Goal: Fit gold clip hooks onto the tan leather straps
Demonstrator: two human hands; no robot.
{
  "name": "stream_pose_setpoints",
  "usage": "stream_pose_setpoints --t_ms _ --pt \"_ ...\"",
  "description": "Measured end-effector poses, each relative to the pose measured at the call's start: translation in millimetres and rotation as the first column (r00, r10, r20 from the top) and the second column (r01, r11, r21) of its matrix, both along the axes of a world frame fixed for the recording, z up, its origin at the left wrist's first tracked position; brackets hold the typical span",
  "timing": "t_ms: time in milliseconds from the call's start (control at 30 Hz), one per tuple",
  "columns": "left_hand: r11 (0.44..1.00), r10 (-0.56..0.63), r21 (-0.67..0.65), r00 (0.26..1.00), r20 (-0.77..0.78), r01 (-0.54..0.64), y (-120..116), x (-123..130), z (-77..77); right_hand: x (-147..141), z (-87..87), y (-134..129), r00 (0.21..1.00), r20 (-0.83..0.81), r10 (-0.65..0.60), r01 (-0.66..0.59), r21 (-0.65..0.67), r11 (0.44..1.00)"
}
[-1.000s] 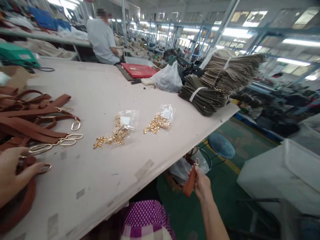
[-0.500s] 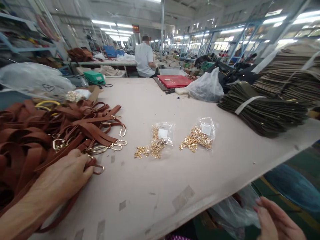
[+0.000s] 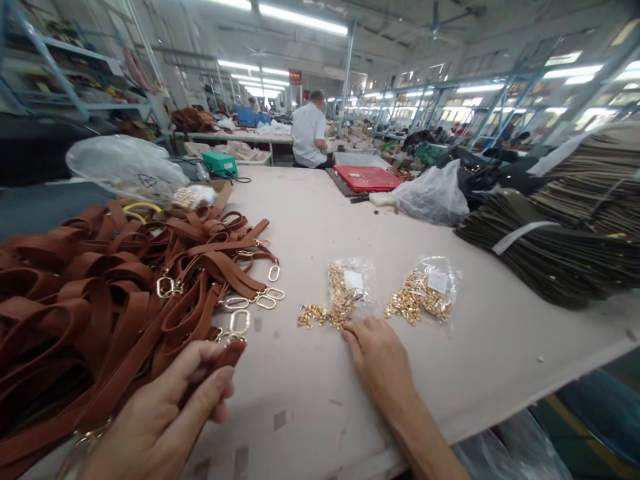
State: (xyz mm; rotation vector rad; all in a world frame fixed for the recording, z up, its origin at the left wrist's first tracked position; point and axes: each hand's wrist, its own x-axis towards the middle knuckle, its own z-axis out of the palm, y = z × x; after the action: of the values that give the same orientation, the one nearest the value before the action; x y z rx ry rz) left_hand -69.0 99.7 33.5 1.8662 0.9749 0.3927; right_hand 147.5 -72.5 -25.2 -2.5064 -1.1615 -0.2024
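Observation:
My left hand (image 3: pixel 165 413) grips the end of a brown leather strap (image 3: pixel 231 353) between thumb and fingers, with a gold oval ring (image 3: pixel 240 323) at its tip. More brown straps (image 3: pixel 115 293) with gold rings and clasps lie heaped beside that hand. My right hand (image 3: pixel 383 357) rests at the near edge of small gold metal fittings (image 3: pixel 343 308), fingertips pinched together. What those fingertips hold, if anything, is hidden. These fittings spill from a clear bag (image 3: pixel 367 277) with a white label. A second clear bag (image 3: pixel 445 283) of gold fittings lies to the right.
Dark strips (image 3: pixel 545 250) bound with a white band are stacked at the right. Farther back are a white plastic bag (image 3: pixel 433 193), a red folder-like item (image 3: pixel 367 178) and a green box (image 3: pixel 220 163). A person (image 3: pixel 309 133) is beyond the table (image 3: pixel 300 380).
My right hand has come from a plastic bag below the table edge to the gold fittings. My left hand has lifted the strap end off the heap, and the view has shifted.

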Motion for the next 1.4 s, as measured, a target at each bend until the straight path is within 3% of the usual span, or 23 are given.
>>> stream_pose_setpoints --t_ms 67,133,267,467,700,867,1000,1167,1233,1267,1333,1400 --pt "0.976 -0.072 -0.201 0.995 0.07 0.085 -15 1 -2.7 2 1.7 3 1.0 -0.003 0.0 0.0 -0.012 1.0" --pt "0.917 -0.104 -0.37 0.986 0.132 0.147 -28 4 -6.1 1 2.3 4 1.0 0.016 0.019 -0.019 -0.003 1.0" --pt "0.809 -0.078 -0.553 0.969 0.233 0.198 -44 8 -10.4 -7 2.2 -2 0.992 0.08 0.1 -0.101 0.011 0.995" --pt "0.801 -0.019 -0.574 0.965 0.26 0.17 -53 4 -8.9 -19 2.0 -9 0.991 0.085 0.099 -0.103 0.047 0.994" --pt "0.784 -0.041 -0.581 0.953 0.3 0.217 -58 -4 -12.4 -21 5.0 15 0.991 0.119 0.066 -0.065 -0.017 0.998" --pt "0.751 -0.032 -0.621 0.952 0.305 0.224 -63 -5 -6.8 -17 7.1 24 0.995 0.086 0.042 -0.04 -0.018 0.999" --pt "0.746 -0.036 -0.623 0.948 0.316 0.235 -68 -7 -6.0 -17 11.7 10 0.998 0.008 0.061 -0.061 0.032 0.998" --pt "0.737 -0.059 -0.615 0.934 0.354 0.279 -74 -4 -17.7 -29 23.5 -22 0.98 -0.169 0.102 -0.071 0.178 0.981" --pt "0.742 -0.08 -0.605 0.934 0.349 0.289 -78 -1 -22.6 -41 25.0 -33 0.922 -0.367 0.12 0.001 0.313 0.95" --pt "0.743 -0.09 -0.6 0.932 0.35 0.297 -80 0 -24.3 -48 24.6 -38 0.857 -0.493 0.15 0.063 0.391 0.918" --pt "0.738 -0.114 -0.592 0.923 0.367 0.326 -86 3 -26.4 -65 21.6 -45 0.671 -0.696 0.256 0.206 0.507 0.837" --pt "0.736 -0.143 -0.569 0.906 0.399 0.366 -93 5 -26.9 -81 17.3 -51 0.515 -0.775 0.366 0.283 0.557 0.781"
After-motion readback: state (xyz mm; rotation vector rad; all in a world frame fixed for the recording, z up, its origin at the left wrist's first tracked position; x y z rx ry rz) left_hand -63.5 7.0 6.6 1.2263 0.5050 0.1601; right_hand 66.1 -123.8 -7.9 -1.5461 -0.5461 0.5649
